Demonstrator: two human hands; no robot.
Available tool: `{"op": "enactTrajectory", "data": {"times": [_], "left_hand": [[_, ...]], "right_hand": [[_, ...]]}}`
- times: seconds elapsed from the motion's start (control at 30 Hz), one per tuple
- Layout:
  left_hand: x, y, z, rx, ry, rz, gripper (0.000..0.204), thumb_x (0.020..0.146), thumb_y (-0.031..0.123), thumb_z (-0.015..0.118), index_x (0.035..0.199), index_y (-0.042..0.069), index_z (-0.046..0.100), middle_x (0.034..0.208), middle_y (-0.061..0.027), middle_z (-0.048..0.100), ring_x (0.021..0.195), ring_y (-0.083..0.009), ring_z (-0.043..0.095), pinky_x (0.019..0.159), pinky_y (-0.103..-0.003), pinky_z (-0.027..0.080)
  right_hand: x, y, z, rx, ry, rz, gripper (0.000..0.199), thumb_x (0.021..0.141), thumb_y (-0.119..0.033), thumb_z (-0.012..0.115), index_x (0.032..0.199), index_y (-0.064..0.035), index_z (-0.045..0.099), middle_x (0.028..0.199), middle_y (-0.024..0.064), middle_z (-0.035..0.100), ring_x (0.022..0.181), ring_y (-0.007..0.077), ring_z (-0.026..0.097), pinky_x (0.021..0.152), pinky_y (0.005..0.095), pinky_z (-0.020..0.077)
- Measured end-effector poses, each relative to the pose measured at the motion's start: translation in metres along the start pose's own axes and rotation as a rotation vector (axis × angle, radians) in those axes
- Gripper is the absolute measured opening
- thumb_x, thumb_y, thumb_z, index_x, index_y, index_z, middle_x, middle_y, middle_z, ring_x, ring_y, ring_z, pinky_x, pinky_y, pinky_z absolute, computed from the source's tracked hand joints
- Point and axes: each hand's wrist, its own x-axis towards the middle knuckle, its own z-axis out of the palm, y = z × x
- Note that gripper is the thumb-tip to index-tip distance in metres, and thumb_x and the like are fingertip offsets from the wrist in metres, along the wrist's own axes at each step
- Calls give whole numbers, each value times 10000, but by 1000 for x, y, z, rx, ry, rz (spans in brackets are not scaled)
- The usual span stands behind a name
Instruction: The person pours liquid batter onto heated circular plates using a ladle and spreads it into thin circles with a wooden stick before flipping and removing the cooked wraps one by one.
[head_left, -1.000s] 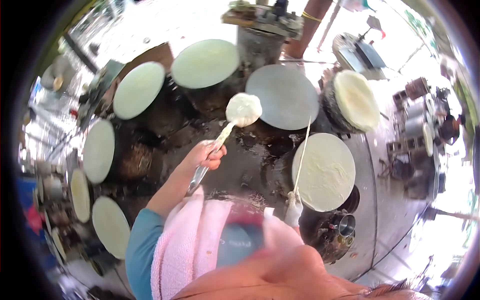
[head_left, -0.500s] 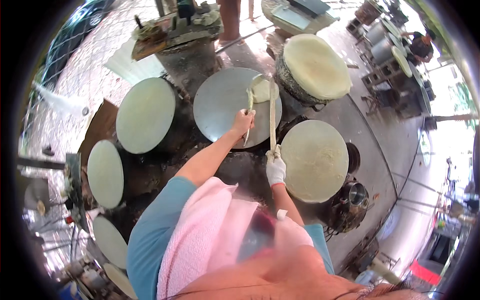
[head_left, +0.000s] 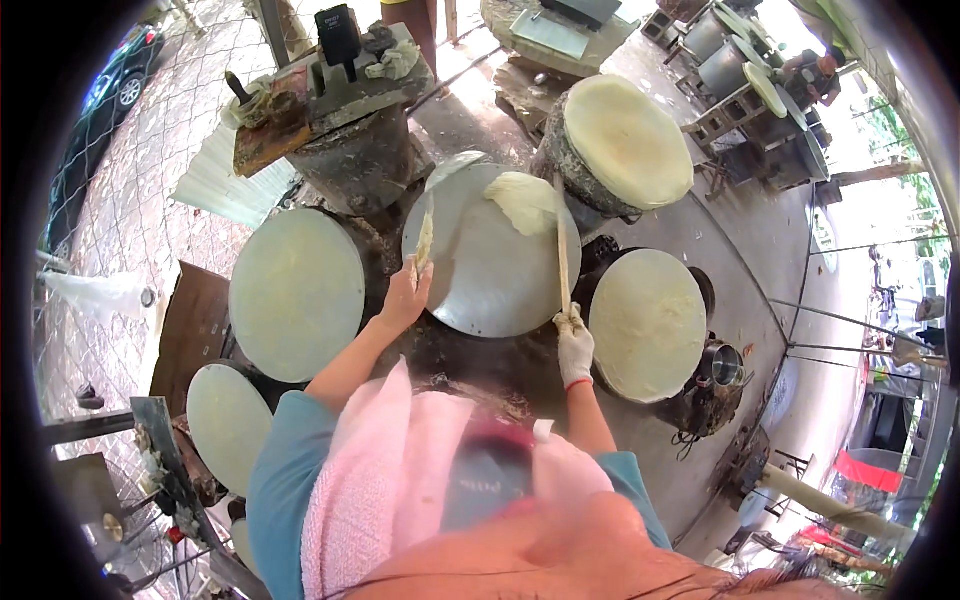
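Observation:
A round grey griddle (head_left: 490, 285) lies in front of me, with a thick patch of pale batter (head_left: 525, 203) at its far right. At the griddle's left edge my bare left hand (head_left: 407, 294) is closed around a batter-crusted tool (head_left: 425, 237) with a straight handle. Its far end reaches a pale rounded shape whose nature I cannot make out. My right hand (head_left: 574, 345), in a white glove, grips the near end of a long, flat wooden stick (head_left: 564, 260). This stick extends away from me along the griddle's right side, its far end beside the batter.
Batter-covered round griddles stand left (head_left: 297, 297), lower left (head_left: 230, 430) and right (head_left: 648, 325). A pale round sheet (head_left: 628, 142) tops a sooty drum at the back right. A metal pot (head_left: 722, 365) stands right; a cluttered stand (head_left: 350, 110) is far left.
My left hand has swung left with its tool, away from the batter to the griddle's left edge. The right hand keeps the wooden stick at the right side. The view has shifted.

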Motion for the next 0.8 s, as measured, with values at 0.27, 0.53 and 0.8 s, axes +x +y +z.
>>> {"op": "enactTrajectory", "data": {"times": [0.27, 0.53, 0.8], "left_hand": [[-32, -14, -36, 138, -43, 43, 120, 824, 39, 559, 928, -14, 529, 755, -197, 523, 619, -361, 518, 549, -413, 434], [-56, 25, -48, -423, -23, -743, 146, 901, 129, 491, 832, 1, 499, 578, -99, 431, 547, -242, 496, 503, -371, 411], [-77, 51, -47, -417, 138, -769, 212, 945, 183, 474, 807, 28, 431, 580, -25, 427, 358, -114, 401, 332, -269, 310]], "right_hand": [[9, -50, 3, 86, -280, 61, 363, 902, -117, 573, 1236, 22, 539, 949, 9, 617, 885, 74, 561, 834, 207, 440], [40, -70, 2, 103, -567, 481, 296, 897, -188, 585, 1168, -73, 617, 753, -53, 581, 551, 11, 434, 486, 164, 344], [113, -59, -42, -74, -566, 236, 335, 905, -257, 591, 1192, -85, 605, 687, -75, 528, 505, 18, 393, 445, 182, 313]]}}
